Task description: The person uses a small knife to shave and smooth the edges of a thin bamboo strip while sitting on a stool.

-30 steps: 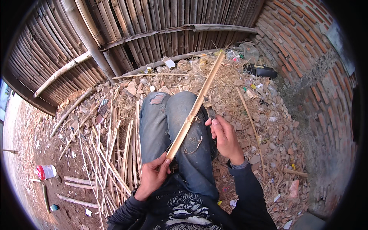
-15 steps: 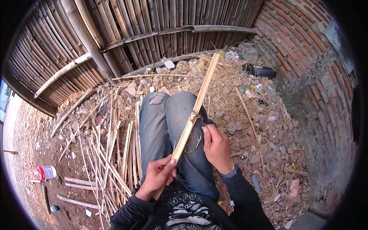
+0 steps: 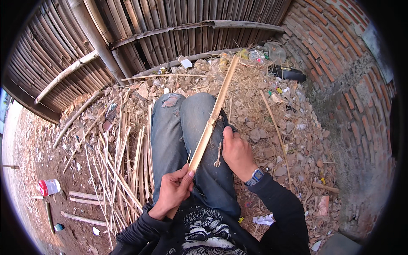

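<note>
A long split bamboo strip (image 3: pixel 212 121) slants across my thighs, its pale hollow inner side up and a joint ridge near its middle. My left hand (image 3: pixel 175 189) is closed around its lower end, thumb on top. My right hand (image 3: pixel 238 153) is closed beside the strip over my right thigh. It grips a dark blade-like tool (image 3: pixel 222 118), mostly hidden by the fist and strip, which shows near the joint. A thin curled shaving (image 3: pixel 218 159) lies on my jeans next to the right hand.
Several bamboo strips (image 3: pixel 121 170) lie piled left of my legs. A clear tub with a red lid (image 3: pixel 49 187) is further left. A bamboo fence (image 3: pixel 170 46) stands ahead, a brick wall (image 3: pixel 340 63) to the right. Rubble and litter (image 3: pixel 276 127) cover the ground; a black case (image 3: pixel 287 74) lies beyond.
My right hand has turned over, its back now facing up and the watch face showing. The shaving has shifted lower. The strip's far end has moved slightly left with the whole view.
</note>
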The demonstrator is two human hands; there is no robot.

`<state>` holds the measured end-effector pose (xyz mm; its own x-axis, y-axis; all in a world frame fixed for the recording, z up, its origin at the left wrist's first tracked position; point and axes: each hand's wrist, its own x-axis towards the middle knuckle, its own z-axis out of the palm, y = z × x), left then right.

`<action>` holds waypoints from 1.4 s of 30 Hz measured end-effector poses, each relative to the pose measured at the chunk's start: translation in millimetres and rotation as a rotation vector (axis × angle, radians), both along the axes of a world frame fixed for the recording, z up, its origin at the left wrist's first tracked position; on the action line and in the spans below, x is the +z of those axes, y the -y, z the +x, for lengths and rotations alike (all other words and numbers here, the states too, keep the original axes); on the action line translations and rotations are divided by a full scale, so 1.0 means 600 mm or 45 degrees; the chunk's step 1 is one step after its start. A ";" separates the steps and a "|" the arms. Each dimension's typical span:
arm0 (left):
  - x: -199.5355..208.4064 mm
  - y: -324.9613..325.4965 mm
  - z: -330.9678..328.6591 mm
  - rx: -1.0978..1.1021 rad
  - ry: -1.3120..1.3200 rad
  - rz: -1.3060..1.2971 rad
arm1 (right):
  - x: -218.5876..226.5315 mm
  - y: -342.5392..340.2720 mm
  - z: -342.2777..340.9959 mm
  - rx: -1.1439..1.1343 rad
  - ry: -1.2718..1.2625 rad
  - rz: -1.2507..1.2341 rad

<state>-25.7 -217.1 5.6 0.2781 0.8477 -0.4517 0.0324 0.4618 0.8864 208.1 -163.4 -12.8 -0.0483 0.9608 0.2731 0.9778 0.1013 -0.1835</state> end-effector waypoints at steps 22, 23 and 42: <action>-0.050 0.023 -0.002 0.029 -0.216 0.331 | 0.072 -0.090 0.051 0.314 -0.904 -0.056; -0.063 0.028 -0.002 0.038 -0.270 0.421 | 0.073 -0.091 0.049 0.326 -0.914 -0.059; -0.029 0.016 0.001 0.054 -0.105 0.118 | 0.063 -0.075 0.095 0.116 -1.195 -0.060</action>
